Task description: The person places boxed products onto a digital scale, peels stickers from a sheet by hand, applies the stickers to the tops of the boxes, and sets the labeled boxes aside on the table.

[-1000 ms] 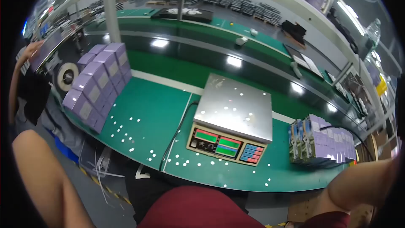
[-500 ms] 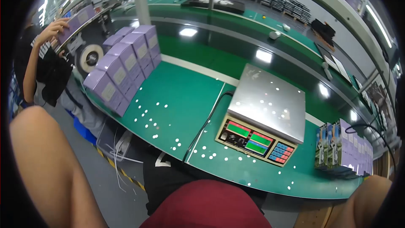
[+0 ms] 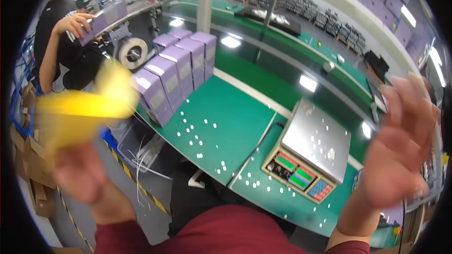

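Observation:
At the left, my left hand (image 3: 82, 171) is raised, gripping a bright yellow object (image 3: 84, 106) that motion smears too much to name. My right hand (image 3: 398, 150) is lifted at the right side of the view, palm showing and fingers apart, with nothing visible in it. Between and beyond my hands, a counting scale (image 3: 318, 136) with a bare steel plate and lit green displays rests on the green bench (image 3: 226, 108). Several small white pieces (image 3: 196, 137) are scattered over the bench; white spots also show on the scale plate.
Purple boxes (image 3: 176, 66) stand in rows at the bench's left end. Behind them, a co-worker's hand (image 3: 73, 24) touches another purple box (image 3: 96, 26). A metal post (image 3: 205, 9) rises at the bench's back. Cardboard boxes (image 3: 40, 174) lie at the far left.
Both my hands have come up into view, the left one with the yellow object. My view has shifted left, so the bench and scale appear further right. The co-worker's hand stays at the box.

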`<state>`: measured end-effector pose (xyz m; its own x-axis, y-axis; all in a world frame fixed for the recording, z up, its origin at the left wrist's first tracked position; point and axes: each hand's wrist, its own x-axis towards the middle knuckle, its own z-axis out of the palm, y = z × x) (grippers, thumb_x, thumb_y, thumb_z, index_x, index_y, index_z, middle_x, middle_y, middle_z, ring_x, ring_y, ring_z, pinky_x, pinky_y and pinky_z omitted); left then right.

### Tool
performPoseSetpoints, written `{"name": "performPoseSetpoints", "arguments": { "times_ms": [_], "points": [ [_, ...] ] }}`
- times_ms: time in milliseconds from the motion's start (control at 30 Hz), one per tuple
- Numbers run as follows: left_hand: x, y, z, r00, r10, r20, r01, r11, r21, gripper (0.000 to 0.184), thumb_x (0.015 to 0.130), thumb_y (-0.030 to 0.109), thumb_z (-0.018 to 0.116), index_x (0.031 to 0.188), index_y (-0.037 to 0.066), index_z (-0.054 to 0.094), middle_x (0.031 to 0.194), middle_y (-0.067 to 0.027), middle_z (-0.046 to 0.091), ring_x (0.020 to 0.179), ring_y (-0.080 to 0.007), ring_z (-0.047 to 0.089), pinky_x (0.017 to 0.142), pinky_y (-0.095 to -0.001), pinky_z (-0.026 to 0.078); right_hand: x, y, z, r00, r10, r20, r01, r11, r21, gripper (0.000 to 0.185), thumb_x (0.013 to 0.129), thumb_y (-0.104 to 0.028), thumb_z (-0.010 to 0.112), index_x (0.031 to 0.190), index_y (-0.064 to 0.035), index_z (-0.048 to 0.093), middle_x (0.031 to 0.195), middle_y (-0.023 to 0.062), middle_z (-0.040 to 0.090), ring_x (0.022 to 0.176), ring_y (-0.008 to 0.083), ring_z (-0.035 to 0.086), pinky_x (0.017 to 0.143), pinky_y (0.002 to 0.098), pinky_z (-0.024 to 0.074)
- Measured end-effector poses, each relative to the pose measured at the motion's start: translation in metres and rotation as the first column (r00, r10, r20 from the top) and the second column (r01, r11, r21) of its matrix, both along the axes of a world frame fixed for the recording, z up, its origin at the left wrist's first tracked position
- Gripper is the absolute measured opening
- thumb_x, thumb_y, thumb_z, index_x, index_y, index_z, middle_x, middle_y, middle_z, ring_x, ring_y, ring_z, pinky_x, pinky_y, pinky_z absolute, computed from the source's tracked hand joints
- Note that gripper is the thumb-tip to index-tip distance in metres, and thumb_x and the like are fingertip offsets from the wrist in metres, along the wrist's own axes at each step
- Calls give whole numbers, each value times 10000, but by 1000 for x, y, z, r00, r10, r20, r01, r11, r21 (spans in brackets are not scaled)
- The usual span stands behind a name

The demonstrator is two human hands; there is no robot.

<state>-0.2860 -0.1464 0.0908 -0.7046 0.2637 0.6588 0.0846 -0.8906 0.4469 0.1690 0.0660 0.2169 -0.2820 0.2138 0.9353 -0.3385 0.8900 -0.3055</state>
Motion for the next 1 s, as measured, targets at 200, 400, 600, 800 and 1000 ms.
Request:
{"name": "performPoseSetpoints", "arguments": {
  "times_ms": [200,400,600,800,1000],
  "points": [
    [30,63,-81,992,-69,-105,-13,776,-631,74,905,35,704,963,-9,713,1506,-254,531,1460,-369,441,1180,-481,353,-136,144,-79,855,-83,511,271,913,-305,613,1074,-378,523,1567,-45,373,1544,153,480,1419,279,460,1195,423,320],
    [24,116,-108,990,-44,-132,-70,663,-745,100,912,55,715,955,-29,750,1590,-321,397,1561,-379,269,1198,-464,326,-281,276,-179,805,20,593,423,681,-598,733,1074,-499,517,1611,-49,302,1605,167,425,1446,308,434,1209,415,305],
    [32,146,-113,977,-2,-212,-169,596,-785,89,911,49,731,943,-21,774,1667,-356,190,1577,-386,226,1214,-444,300,-360,306,-202,936,308,172,102,231,-968,785,1004,-667,505,1500,-58,496,1482,133,559,1346,253,519,1134,393,371],
    [42,157,-124,972,-69,-226,-116,697,-708,76,891,4,751,958,-8,785,1681,-376,-7,1577,-403,210,1236,-427,250,-330,329,-212,932,257,254,166,319,-933,544,1021,-526,539,1276,-59,652,1166,88,693,1046,220,626,960,379,463],
    [86,154,-121,960,-247,-133,96,734,-672,65,893,20,765,952,0,785,1675,-388,-9,1587,-408,164,1250,-433,214,-206,295,-178,885,113,452,397,326,-858,447,1007,-499,521,1183,-113,660,1051,49,725,955,209,658,899,396,486]
  ]
}}
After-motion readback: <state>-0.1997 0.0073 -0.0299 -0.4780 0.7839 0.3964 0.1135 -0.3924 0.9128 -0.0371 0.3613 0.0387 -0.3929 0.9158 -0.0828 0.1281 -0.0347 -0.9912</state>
